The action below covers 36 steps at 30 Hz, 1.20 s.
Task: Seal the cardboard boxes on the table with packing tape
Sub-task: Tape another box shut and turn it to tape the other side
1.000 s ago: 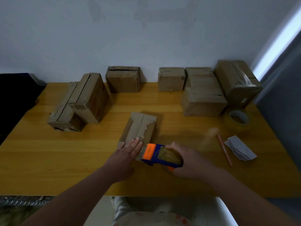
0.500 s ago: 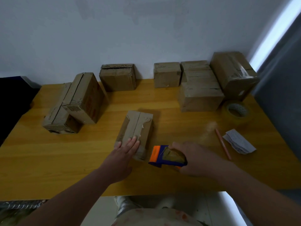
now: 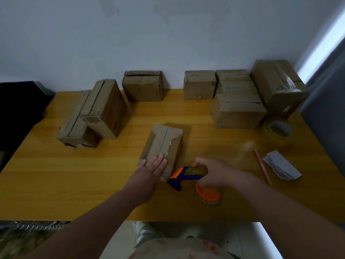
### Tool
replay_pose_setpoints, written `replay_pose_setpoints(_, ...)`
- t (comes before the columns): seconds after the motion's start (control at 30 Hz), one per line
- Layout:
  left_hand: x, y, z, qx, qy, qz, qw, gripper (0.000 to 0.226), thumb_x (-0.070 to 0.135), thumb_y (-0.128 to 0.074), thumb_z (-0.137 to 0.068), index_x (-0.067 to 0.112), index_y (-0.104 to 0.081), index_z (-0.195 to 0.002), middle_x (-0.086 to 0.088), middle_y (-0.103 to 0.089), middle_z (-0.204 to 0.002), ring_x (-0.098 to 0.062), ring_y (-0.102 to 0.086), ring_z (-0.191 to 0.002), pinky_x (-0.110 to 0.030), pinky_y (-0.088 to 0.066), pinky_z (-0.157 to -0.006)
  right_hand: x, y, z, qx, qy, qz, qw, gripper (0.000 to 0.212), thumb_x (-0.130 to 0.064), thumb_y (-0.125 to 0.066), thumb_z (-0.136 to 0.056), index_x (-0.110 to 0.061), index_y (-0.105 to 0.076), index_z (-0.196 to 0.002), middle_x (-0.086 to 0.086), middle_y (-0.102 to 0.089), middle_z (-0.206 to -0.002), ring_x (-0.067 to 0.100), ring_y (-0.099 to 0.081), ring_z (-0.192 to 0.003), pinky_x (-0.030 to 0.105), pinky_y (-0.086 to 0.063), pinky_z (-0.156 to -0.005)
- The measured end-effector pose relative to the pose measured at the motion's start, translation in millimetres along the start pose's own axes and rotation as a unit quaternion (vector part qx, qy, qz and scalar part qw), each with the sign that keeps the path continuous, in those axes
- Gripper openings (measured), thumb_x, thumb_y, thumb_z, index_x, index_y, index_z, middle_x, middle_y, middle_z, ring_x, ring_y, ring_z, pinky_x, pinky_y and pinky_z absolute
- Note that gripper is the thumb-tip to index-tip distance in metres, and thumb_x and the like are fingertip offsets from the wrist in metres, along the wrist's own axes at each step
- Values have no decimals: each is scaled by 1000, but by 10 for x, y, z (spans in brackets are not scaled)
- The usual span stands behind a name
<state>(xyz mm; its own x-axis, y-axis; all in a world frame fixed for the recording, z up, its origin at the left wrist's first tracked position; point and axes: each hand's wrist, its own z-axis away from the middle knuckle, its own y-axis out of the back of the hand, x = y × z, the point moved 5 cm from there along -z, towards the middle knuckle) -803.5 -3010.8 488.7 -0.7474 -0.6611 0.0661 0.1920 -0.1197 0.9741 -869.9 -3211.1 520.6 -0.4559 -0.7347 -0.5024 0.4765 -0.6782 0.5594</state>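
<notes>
1. Orange-and-blue tape dispenser (image 3: 186, 177) is tipping onto its side near the tabletop's (image 3: 56, 174) front edge, with the right hand (image 3: 214, 172) clamping round it. A second ago it was lying flat against the box's near end.
2. Left hand (image 3: 149, 169) is pressing flat, fingers straight, on the near end of the small box (image 3: 164, 143) at mid-tabletop, as before.
3. Pulling away like this is probably tearing or resetting the tape. The top seam seems untaped.
4. Other boxes (image 3: 142, 86) are waiting along the far edge, with a spare roll (image 3: 280, 130) at the right edge.

One wide-angle camera, worn on the person's head, looks forward and steeply down over the wooden table (image 3: 56, 184) toward the wall (image 3: 168, 34). The table's near edge lies close beneath it.
</notes>
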Motion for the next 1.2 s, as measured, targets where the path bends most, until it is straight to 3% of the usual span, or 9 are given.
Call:
replay_pose_setpoints(0.27,3,26,-11,10,-6,-9,1000,76,14,-40,-100,22,22,-144,6,26,-151,-13,9,-147,-30,9,-113,3,-87,-20,-21,-36,59,997,53,-31,-71,-80,-30,-48,-128,1,-50,-108,15,-54,-84,27,-46,-63)
replay_pose_setpoints(0.4,14,98,-26,4,1,-33,999,73,10,-41,-99,22,7,-153,4,11,-160,-13,3,-148,-31,-5,-118,40,-29,86,28,-22,61,997,61,-38,-75,-76,-31,-47,-130,-4,-49,-109,11,-53,-84,25,-46,-64)
replay_pose_setpoints(0.47,25,160,-11,41,-3,-63,997,71,10,-53,-95,18,-14,-153,2,-10,-160,-17,-18,-146,-32,-23,-115,92,90,151,82,-14,33,996,68,-45,-79,-73,-33,-46,-131,-6,-50,-117,14,-53,-96,26,-46,-70)
replay_pose_setpoints(0.57,28,199,14,95,-39,-92,990,67,12,-93,-46,11,-72,-109,-8,-71,-109,-24,-71,-91,-34,-58,-68,174,256,231,165,-7,-28,986,58,-47,-68,-84,-37,-39,-133,-5,-57,-106,13,-57,-85,25,-44,-62)
replay_pose_setpoints(0.63,-21,176,18,95,-42,-113,988,51,8,-94,-36,14,-74,-83,-5,-71,-79,-23,-68,-65,-30,-57,-49,227,292,241,198,-15,-18,980,48,-30,-55,-95,-38,-33,-137,0,-59,-104,16,-58,-79,28,-44,-58)
replay_pose_setpoints(0.77,-59,448,-23,97,-14,-111,989,41,9,-93,-38,20,-71,-72,3,-64,-65,-15,-59,-51,-21,-47,-38,342,259,262,228,-53,70,970,69,5,-47,-87,-42,-35,-135,4,-48,-127,25,-54,-104,36,-46,-71)
replay_pose_setpoints(0.93,-53,1167,-120,117,58,-71,989,24,19,-47,-96,27,-61,-113,3,-61,-107,-18,-61,-96,-27,-43,-64,495,202,200,170,-75,113,976,52,7,-52,-84,-33,-41,-116,4,-52,-108,23,-57,-95,36,-47,-73)
replay_pose_setpoints(1.03,-72,1451,-194,106,64,-32,992,27,18,-41,-99,26,-61,-114,1,-62,-109,-20,-59,-99,-33,-51,-73,527,142,206,151,-86,124,977,50,4,-46,-86,-33,-45,-120,3,-51,-108,21,-56,-95,36,-51,-78)
replay_pose_setpoints(1.2,51,1612,-222,26,23,22,999,22,20,-48,-97,22,-65,-110,1,-63,-111,-20,-58,-101,-33,-50,-79,350,104,145,162,-66,194,965,51,-21,-52,-92,-41,-40,-138,4,-40,-141,25,-48,-125,36,-45,-99)
